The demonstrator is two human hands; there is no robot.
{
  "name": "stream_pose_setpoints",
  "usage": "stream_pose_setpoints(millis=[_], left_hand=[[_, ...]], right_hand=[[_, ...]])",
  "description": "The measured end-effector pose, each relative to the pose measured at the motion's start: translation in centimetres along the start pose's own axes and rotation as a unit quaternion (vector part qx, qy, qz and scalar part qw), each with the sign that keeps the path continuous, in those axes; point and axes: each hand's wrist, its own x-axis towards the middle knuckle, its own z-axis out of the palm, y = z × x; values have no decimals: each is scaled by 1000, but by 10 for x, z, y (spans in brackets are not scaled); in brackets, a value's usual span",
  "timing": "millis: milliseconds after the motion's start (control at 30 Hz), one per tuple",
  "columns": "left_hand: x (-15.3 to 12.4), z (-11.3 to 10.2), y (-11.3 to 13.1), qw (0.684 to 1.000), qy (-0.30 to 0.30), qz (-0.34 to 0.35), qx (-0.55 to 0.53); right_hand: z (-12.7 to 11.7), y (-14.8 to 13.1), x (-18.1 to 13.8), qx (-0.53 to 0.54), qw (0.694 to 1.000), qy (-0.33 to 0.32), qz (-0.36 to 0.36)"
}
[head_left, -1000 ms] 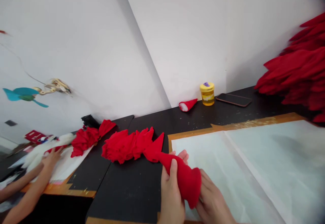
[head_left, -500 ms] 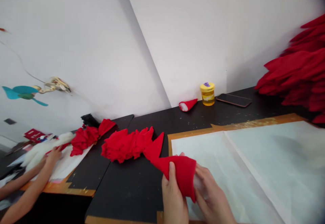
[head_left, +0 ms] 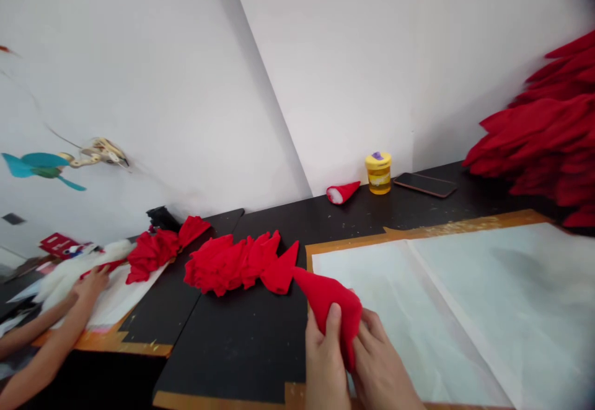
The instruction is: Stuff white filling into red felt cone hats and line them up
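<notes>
Both of my hands hold one red felt cone [head_left: 328, 301] at the near edge of the black table [head_left: 242, 348]. My left hand [head_left: 325, 366] grips its wide end with the thumb laid on top. My right hand [head_left: 383, 370] closes on the same end from the right, fingers curled against the fabric. The cone's tip points away to the upper left. Just beyond that tip lies a row of several red felt cones [head_left: 237, 262], overlapping on the table.
White paper sheets [head_left: 446, 298] on a brown board cover the table to my right. A small red cone [head_left: 341, 192], a yellow jar [head_left: 379, 173] and a phone [head_left: 424, 184] sit by the wall. A big red pile [head_left: 548, 137] fills the far right. Another person's hands [head_left: 88, 283] work on white fluff at left.
The cone in my hands has been bunched up and drawn nearer to me, looking shorter and rounder. My thumb has slid onto its wide end. The other person's hands barely shifted.
</notes>
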Motion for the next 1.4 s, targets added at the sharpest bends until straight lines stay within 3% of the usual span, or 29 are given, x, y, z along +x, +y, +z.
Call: stream_pose_setpoints(millis=[133,267,400,467,567,667,767,933,1067,1200,1267,1400], left_hand=[[-2,-1,5,997,-75,-27,5],[-1,0,19,985,-166,-52,6],[1,2,26,978,-192,-76,-1],[3,2,25,979,-179,-93,-31],[9,2,22,984,-99,-128,-73],[16,0,21,993,-45,-99,-49],[18,0,23,996,-54,-73,6],[12,4,30,988,-91,-89,91],[11,2,28,983,-107,-125,80],[24,-7,27,992,-64,-107,9],[32,-10,31,995,-30,-93,-33],[40,-12,41,993,-7,-91,-69]], right_hand=[[-8,0,4,61,998,-12,20],[-12,6,6,86,996,-32,-6],[-10,12,1,56,998,-31,-21],[-10,12,-2,57,998,-36,-8],[-12,10,-7,82,996,-31,3],[-12,3,-13,117,991,-41,51],[-7,-2,-15,112,990,-46,72],[7,-3,-12,99,990,-98,32],[14,0,-14,86,992,-91,6],[7,0,-15,83,993,-84,16],[1,-2,-12,91,993,-72,35],[-4,-7,-3,143,979,-15,146]])
